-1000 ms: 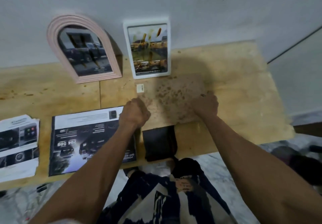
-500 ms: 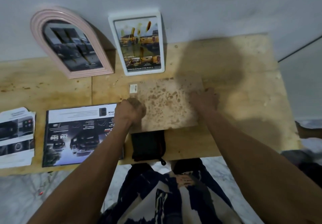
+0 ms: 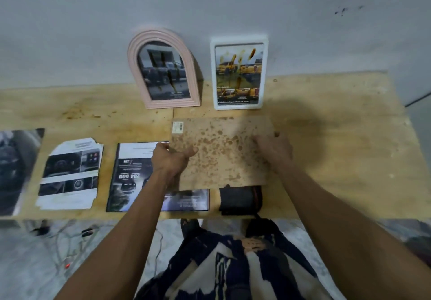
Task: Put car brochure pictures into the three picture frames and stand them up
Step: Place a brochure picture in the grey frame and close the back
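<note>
A pink arched frame (image 3: 172, 104) with a dark car picture and a white rectangular frame (image 3: 238, 106) with a yellow car picture stand upright against the wall. I hold a brown speckled board (image 3: 221, 155) with a small sticker at its far left corner; it looks like the back of a third frame. My left hand (image 3: 170, 162) grips its left edge with the thumb on top. My right hand (image 3: 272, 150) holds its right edge, fingers curled. The board's near edge overlaps an open car brochure (image 3: 130, 178).
A cut-out brochure page (image 3: 70, 173) and another dark page (image 3: 14, 171) lie at the left of the wooden table (image 3: 338, 159). A black object (image 3: 240, 200) sits at the near edge, partly under the board. Cables lie on the floor below.
The board has come toward me, now covering part of the brochure and the black object. My left hand went from a fist on it to a thumb-on-top grip. The view shifted left.
</note>
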Demonstrator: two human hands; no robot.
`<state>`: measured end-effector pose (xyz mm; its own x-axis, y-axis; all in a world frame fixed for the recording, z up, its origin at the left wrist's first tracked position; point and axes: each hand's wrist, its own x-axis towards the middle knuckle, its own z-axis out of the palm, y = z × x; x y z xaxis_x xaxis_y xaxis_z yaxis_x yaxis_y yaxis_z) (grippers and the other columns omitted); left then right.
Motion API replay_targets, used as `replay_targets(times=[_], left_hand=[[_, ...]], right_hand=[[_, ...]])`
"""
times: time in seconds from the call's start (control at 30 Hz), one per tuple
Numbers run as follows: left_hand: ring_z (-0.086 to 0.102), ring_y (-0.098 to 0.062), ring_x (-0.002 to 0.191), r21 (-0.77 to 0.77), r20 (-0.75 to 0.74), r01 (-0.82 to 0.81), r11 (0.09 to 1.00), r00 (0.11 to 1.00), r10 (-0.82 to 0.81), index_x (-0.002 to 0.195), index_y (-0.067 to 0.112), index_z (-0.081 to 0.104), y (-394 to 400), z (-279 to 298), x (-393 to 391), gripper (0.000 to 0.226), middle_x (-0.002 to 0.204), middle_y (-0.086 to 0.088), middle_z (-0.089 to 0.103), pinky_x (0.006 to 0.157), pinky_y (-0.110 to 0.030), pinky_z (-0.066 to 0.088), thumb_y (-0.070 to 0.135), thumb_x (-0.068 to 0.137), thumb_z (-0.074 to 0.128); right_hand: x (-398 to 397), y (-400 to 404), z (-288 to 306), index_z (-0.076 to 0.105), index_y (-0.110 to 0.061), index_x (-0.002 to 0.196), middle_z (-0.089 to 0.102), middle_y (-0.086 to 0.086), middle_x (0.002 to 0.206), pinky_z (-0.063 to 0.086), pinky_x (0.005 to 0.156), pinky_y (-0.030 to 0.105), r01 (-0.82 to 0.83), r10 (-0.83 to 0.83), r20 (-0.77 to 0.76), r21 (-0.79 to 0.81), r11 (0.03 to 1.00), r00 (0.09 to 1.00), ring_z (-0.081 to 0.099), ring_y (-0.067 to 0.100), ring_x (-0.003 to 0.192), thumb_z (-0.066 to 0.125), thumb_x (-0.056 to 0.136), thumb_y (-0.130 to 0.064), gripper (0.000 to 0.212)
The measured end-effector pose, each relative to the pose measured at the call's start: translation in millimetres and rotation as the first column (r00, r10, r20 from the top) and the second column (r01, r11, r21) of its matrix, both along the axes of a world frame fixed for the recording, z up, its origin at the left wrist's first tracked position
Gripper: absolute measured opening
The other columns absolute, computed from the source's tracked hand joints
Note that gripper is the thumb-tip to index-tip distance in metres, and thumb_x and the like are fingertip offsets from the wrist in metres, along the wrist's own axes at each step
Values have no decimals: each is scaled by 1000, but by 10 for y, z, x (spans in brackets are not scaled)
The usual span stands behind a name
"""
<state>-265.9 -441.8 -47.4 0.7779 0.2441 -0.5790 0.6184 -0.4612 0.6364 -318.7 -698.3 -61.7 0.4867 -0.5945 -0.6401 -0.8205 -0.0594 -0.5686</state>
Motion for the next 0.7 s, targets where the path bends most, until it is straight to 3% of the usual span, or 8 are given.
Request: replay_targets(times=[0.1, 0.2, 0.33, 0.43, 0.57, 0.7], left_hand=[[67, -25, 98, -3, 20, -12, 1000, 1000, 12, 114, 8, 55, 599, 86, 52, 82, 111, -6, 69, 87, -45, 58, 44, 53, 97], [64, -23, 96, -19, 67, -8, 1000, 998, 10, 115, 6, 53, 1138, 106, 31, 70, 109, -6, 67, 73, -35, 52, 34, 66, 94], [57, -20, 85, 44, 51, 60, 997, 997, -62, 112, 8, 49, 1656, 3, -53, 71, 100, -7, 63, 53, -25, 35, 43, 67, 91], [56, -21, 91, 49, -6, 91, 995, 996, -91, 108, 10, 45, 1890, -139, -188, 68, 101, -3, 60, 65, -30, 40, 46, 70, 89], [62, -24, 89, 116, 44, 169, 979, 983, -175, 96, 11, 57, 2051, -296, -208, 57, 91, -2, 66, 66, -33, 44, 63, 80, 71], [62, -37, 103, 307, 90, 180, 934, 972, -217, 110, 8, 63, 2250, -470, -122, 42, 108, -16, 66, 82, -41, 50, 41, 87, 73]], right_hand=[[40, 518, 107, 48, -16, 137, 56, 6, 133, 45, 79, 32, -128, 128, 15, -16, 992, 992, 57, 28, 111, 72, 75, -59, 80], [60, 1068, 115, 54, -14, 130, 60, 5, 127, 52, 84, 37, -223, 224, 28, -50, 974, 974, 60, 25, 105, 74, 66, -66, 85], [-14, 1610, -12, 32, -21, 145, 46, 3, 141, 44, 86, 41, -305, 311, 30, -125, 944, 950, 52, 28, 119, 72, 55, -75, 113], [-167, 1818, -48, 22, -24, 152, 36, 5, 152, 39, 103, 49, -291, 297, 21, -143, 946, 955, 41, 35, 133, 74, 61, -70, 115], [-262, 1833, -59, 16, -28, 155, 30, 3, 157, 34, 107, 50, -283, 295, 22, -224, 933, 955, 35, 35, 138, 74, 69, -66, 111], [-294, 1734, -75, 18, -32, 154, 35, 2, 155, 41, 105, 55, -177, 201, 76, -246, 953, 977, 39, 34, 136, 77, 63, -66, 114]])
